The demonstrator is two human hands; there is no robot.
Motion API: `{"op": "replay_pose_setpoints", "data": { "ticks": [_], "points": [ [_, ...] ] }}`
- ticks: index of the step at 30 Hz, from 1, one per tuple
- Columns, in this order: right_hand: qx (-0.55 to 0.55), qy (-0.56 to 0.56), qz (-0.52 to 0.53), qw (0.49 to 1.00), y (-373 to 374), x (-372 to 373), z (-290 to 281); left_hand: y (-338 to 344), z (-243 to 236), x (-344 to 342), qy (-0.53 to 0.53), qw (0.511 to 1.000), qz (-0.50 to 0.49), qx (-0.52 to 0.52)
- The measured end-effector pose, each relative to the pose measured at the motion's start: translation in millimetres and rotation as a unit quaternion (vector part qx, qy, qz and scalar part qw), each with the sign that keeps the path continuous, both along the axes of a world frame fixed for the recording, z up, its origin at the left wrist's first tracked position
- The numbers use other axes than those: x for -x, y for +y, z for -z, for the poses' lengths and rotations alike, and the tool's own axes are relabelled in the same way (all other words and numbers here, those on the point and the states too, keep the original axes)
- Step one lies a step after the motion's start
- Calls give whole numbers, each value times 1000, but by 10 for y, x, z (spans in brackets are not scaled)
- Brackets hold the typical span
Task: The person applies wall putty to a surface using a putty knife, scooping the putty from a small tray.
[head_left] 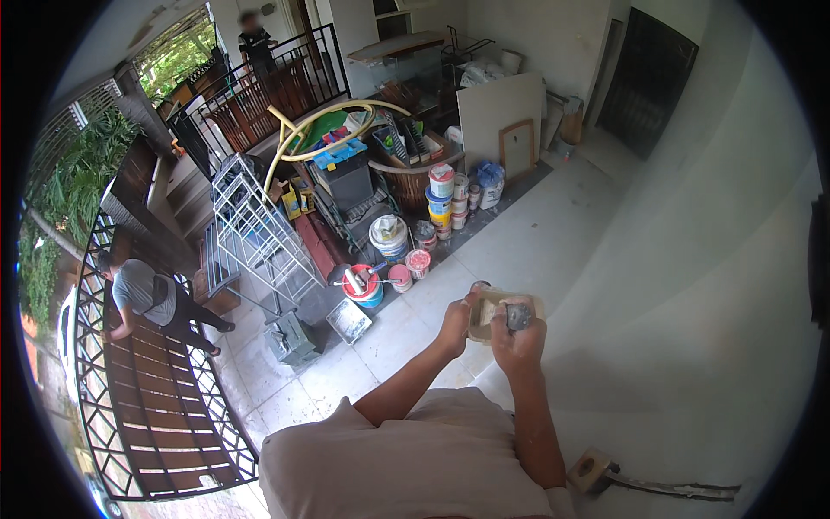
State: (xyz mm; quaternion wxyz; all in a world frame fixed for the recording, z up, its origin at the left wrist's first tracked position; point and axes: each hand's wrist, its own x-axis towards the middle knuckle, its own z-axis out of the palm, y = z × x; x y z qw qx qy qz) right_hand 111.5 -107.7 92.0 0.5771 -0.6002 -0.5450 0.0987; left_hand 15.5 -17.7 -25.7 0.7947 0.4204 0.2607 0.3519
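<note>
In front of my body I hold a shallow beige tub [477,327] with whitish paste inside. My left hand [453,327] is closed around the tub's left side, thumb toward the rim. Over the tub's right part, my right hand [520,344] grips a small grey scraper-like tool [520,314], smeared and blunt-ended. Its exact kind is hard to make out, since the fingers cover part of it. A small dark round shape shows at the tub's far left corner, beside my left fingers.
A pale wall [674,346] rises close on my right, with a socket box [591,471] low down. Paint buckets [439,208], a roller tray [349,321] and a metal rack [259,225] stand ahead. One person [156,298] leans at the gate; another [256,48] stands behind a railing.
</note>
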Motion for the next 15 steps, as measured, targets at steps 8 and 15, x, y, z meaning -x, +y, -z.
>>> {"op": "replay_pose_setpoints", "data": {
  "ticks": [8,15],
  "points": [
    [-15,-23,17,999,6,-80,-13,100,-17,49,-21,1000,5,4],
    [1,36,-48,998,36,-87,-88,206,-127,51,-5,999,-9,43]
  ]
}}
